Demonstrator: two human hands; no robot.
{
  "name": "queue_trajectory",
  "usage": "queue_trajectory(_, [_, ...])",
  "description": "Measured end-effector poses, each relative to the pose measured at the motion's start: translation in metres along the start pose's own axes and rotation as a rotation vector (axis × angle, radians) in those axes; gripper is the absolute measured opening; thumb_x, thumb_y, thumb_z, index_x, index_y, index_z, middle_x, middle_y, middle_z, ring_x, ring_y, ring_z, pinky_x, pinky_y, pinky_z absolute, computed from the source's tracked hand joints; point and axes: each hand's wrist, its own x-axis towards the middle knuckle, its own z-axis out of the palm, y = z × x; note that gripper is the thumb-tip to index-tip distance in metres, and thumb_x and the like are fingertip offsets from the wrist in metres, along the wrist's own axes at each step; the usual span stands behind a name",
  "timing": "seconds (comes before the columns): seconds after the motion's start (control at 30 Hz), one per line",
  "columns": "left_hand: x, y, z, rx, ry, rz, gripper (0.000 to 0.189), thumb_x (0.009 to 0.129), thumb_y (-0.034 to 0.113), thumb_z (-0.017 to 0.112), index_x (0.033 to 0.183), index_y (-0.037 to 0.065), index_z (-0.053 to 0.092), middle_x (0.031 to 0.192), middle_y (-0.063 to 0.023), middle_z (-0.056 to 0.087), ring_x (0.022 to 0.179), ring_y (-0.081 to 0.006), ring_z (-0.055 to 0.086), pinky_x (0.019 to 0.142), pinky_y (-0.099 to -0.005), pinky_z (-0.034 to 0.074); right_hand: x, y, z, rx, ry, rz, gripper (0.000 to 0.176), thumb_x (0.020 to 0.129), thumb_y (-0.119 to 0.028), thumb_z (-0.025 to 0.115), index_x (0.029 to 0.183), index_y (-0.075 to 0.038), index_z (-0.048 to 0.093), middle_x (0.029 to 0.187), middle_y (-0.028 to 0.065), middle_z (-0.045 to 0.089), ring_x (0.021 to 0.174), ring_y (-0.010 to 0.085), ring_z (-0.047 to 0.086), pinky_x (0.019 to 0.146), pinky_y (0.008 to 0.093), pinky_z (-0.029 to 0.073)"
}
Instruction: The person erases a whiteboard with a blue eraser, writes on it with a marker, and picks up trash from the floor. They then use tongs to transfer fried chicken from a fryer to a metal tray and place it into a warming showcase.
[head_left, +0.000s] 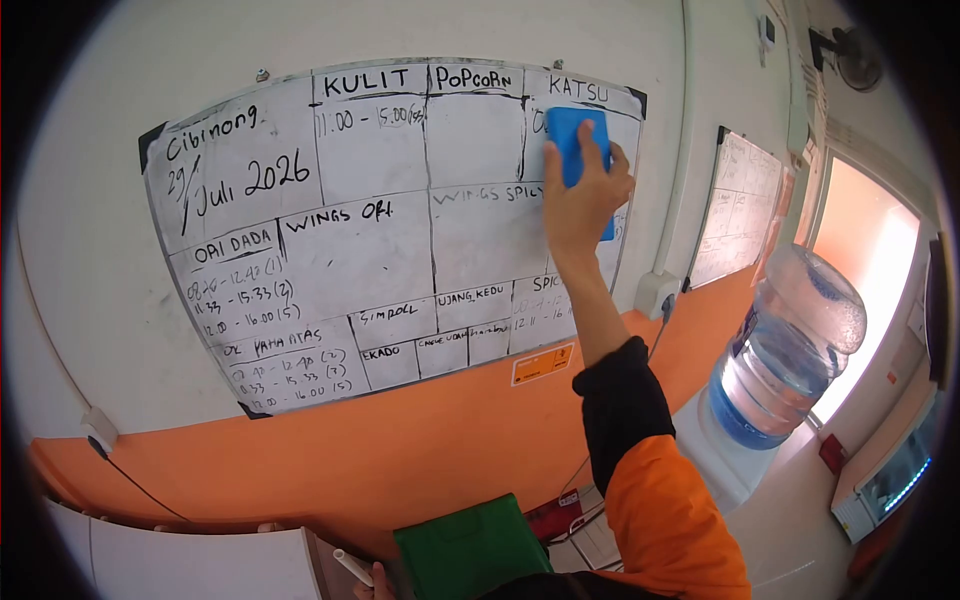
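A whiteboard [370,240] with handwritten text and ruled boxes hangs on the wall. My right hand [587,195] is raised to its upper right part, fingers wrapped round a blue eraser [566,135] that lies against the board under the heading KATSU. Some writing beside the eraser is partly covered by it and by the hand. Low in the view, my left hand [376,584] holds a white marker [352,566], its tip pointing up and left; only part of this hand shows.
A large water bottle [790,345] stands on a white dispenser at the right. A second whiteboard [735,210] hangs beyond it, near a bright doorway. Below the board are a green object [470,550] and a white surface [180,555]. Wall sockets with cables flank the board.
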Motion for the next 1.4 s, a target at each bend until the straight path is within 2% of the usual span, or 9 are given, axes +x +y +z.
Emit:
queue_trajectory(0.13, [0.001, 0.004, 0.014, -0.032, -0.042, -0.005, 0.044, 0.083, 0.030, 0.066, 0.055, 0.012, 0.038, 0.053, 0.0037, 0.030, 0.048, -0.0088, 0.027, 0.045, -0.0298, 0.021, 0.013, 0.004, -0.002, 0.110, -0.043, 0.035, 0.045, 0.081, -0.032, 0.064, 0.120, -0.010, 0.056, 0.120, 0.0247, 0.042, 0.100, 0.0366, 0.039, 0.089, 0.0477, 0.031])
queue_trajectory(0.2, [0.005, -0.006, 0.015, 0.047, -0.007, -0.069, 0.042, 0.084, 0.029, 0.065, 0.056, 0.013, 0.039, 0.053, 0.0045, 0.030, 0.048, -0.0083, 0.027, 0.045, -0.0290, 0.021, 0.005, -0.004, -0.004, 0.069, -0.029, 0.002, 0.045, 0.081, -0.031, 0.063, 0.121, -0.010, 0.056, 0.120, 0.0242, 0.042, 0.100, 0.0357, 0.038, 0.089, 0.0470, 0.031])
queue_trajectory(0.33, [0.010, -0.019, 0.025, -0.030, -0.081, 0.020, 0.040, 0.085, 0.030, 0.064, 0.058, 0.014, 0.040, 0.053, 0.0050, 0.030, 0.049, -0.0079, 0.026, 0.045, -0.0278, 0.021, -0.022, 0.001, -0.011, 0.028, -0.032, -0.156, 0.044, 0.082, -0.029, 0.063, 0.121, -0.010, 0.055, 0.121, 0.0233, 0.041, 0.099, 0.0345, 0.037, 0.088, 0.0452, 0.032])
queue_trajectory(0.5, [0.012, -0.035, 0.030, 0.026, -0.069, -0.065, 0.040, 0.086, 0.030, 0.063, 0.060, 0.012, 0.039, 0.054, 0.0052, 0.031, 0.050, -0.0079, 0.028, 0.044, -0.0272, 0.022, 0.001, -0.010, -0.002, 0.025, -0.006, -0.109, 0.045, 0.081, -0.028, 0.065, 0.121, -0.010, 0.055, 0.121, 0.0234, 0.041, 0.098, 0.0345, 0.037, 0.086, 0.0449, 0.032])
queue_trajectory(0.7, [0.009, -0.040, 0.037, -0.057, -0.102, 0.000, 0.040, 0.086, 0.031, 0.063, 0.060, 0.011, 0.040, 0.054, 0.0054, 0.032, 0.048, -0.0085, 0.028, 0.043, -0.0276, 0.023, -0.006, -0.009, -0.004, 0.002, -0.009, -0.155, 0.044, 0.080, -0.025, 0.065, 0.120, -0.009, 0.056, 0.122, 0.0229, 0.039, 0.097, 0.0341, 0.037, 0.085, 0.0450, 0.032])
queue_trajectory(0.8, [0.012, -0.046, 0.039, 0.027, -0.018, -0.093, 0.040, 0.085, 0.031, 0.064, 0.060, 0.012, 0.040, 0.055, 0.0054, 0.033, 0.047, -0.0083, 0.028, 0.043, -0.0285, 0.023, 0.001, -0.014, -0.002, -0.008, -0.001, -0.147, 0.043, 0.080, -0.024, 0.065, 0.120, -0.009, 0.056, 0.122, 0.0227, 0.039, 0.098, 0.0338, 0.036, 0.085, 0.0443, 0.032])
queue_trajectory(1.0, [0.005, -0.033, 0.041, -0.019, -0.085, -0.011, 0.043, 0.086, 0.032, 0.063, 0.059, 0.010, 0.038, 0.055, 0.0042, 0.033, 0.048, -0.0085, 0.029, 0.043, -0.0291, 0.023, -0.005, -0.008, -0.006, -0.032, 0.008, -0.193, 0.042, 0.079, -0.024, 0.066, 0.118, -0.009, 0.057, 0.121, 0.0223, 0.040, 0.097, 0.0332, 0.037, 0.084, 0.0438, 0.032])
queue_trajectory(1.13, [0.012, -0.056, 0.035, 0.032, -0.044, -0.047, 0.043, 0.086, 0.032, 0.063, 0.059, 0.008, 0.040, 0.055, 0.0035, 0.035, 0.049, -0.0084, 0.031, 0.044, -0.0293, 0.024, 0.013, -0.021, 0.000, -0.036, 0.034, -0.157, 0.042, 0.078, -0.024, 0.067, 0.117, -0.010, 0.058, 0.119, 0.0219, 0.041, 0.096, 0.0332, 0.038, 0.083, 0.0440, 0.032])
queue_trajectory(1.4, [0.005, -0.048, 0.034, -0.028, -0.040, -0.057, 0.038, 0.086, 0.032, 0.063, 0.064, 0.008, 0.044, 0.058, 0.0031, 0.038, 0.052, -0.0086, 0.033, 0.044, -0.0289, 0.028, 0.010, -0.012, 0.000, -0.063, 0.046, -0.115, 0.042, 0.078, -0.027, 0.067, 0.116, -0.010, 0.059, 0.119, 0.0217, 0.042, 0.097, 0.0332, 0.039, 0.083, 0.0439, 0.033])
